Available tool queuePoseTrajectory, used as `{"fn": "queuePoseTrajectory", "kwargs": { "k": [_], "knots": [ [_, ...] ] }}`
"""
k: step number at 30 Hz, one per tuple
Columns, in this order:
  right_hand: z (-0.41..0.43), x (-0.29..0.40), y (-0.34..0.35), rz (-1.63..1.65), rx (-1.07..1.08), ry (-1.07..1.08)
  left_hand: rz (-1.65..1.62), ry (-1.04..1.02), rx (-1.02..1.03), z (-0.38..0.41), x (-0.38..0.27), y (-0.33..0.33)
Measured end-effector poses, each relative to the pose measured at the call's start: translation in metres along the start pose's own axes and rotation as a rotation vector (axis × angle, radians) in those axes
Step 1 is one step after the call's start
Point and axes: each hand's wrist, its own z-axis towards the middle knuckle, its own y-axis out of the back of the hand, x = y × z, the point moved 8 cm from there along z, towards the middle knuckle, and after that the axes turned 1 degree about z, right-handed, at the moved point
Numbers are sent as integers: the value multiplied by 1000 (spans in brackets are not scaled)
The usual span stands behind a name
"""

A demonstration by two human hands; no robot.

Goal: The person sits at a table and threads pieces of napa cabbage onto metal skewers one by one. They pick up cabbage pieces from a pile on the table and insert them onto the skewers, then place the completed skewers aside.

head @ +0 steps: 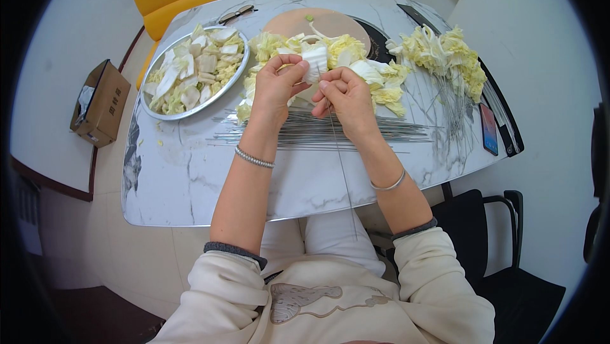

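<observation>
Between thumb and fingers, my left hand (280,79) holds a piece of white cabbage leaf (314,60). A thin metal skewer (344,167) is pinched in my right hand (344,94); its upper end is at the leaf piece and its long end hangs towards my lap. Whether the tip has pierced the leaf cannot be told. Below my hands lies a pile of metal skewers (352,129) on the marbled table. Loose napa cabbage leaves (386,82) lie behind and beside my hands, partly hidden by them. At the right, skewers bear bunches of cabbage leaves (441,55).
A round metal tray (147,106) of cut cabbage stands at the left. Behind the leaves is a round pinkish board (286,20). Glasses (237,14) lie at the back left, a phone (488,129) near the right edge. A black chair (460,234) stands at the right.
</observation>
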Motion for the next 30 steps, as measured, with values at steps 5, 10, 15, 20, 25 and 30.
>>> {"fn": "queuePoseTrajectory", "kwargs": {
  "k": [5,10,15,20,25,30],
  "knots": [
    [1,0,9,51,-91,9,123,-42,33,1,2,-4],
    [0,0,10,80,-117,-7,97,-60,6,1,2,-3],
    [-6,-7,-7,9,43,-122,-57,-203,-142,7,-12,25],
    [-12,-13,-22,-169,239,-168,-67,-226,-254,11,-20,45],
    [-11,-10,-14,-78,135,-111,-7,-213,-150,7,-14,24],
    [-6,-6,-4,-18,39,-43,60,-204,-58,4,-6,5]
  ]
}}
